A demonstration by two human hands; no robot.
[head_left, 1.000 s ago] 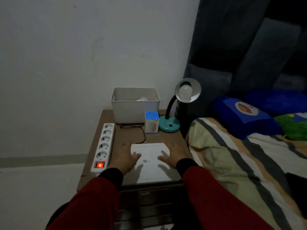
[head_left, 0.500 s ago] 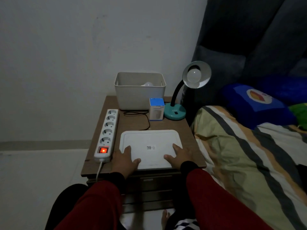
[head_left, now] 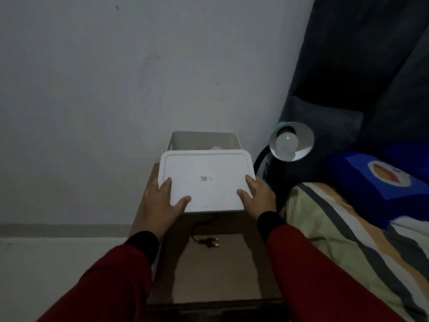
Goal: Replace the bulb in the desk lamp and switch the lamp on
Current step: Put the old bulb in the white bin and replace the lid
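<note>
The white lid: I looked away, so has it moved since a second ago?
Yes. The white lid is lifted off the table, toward the bin, held by both hands.

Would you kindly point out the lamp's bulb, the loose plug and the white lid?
bulb (head_left: 287, 143), head view, middle of the globe
plug (head_left: 210, 242), head view, dark body behind the prongs
white lid (head_left: 206, 182), head view, flat middle by the label

Bedroom: bed, nightstand
</note>
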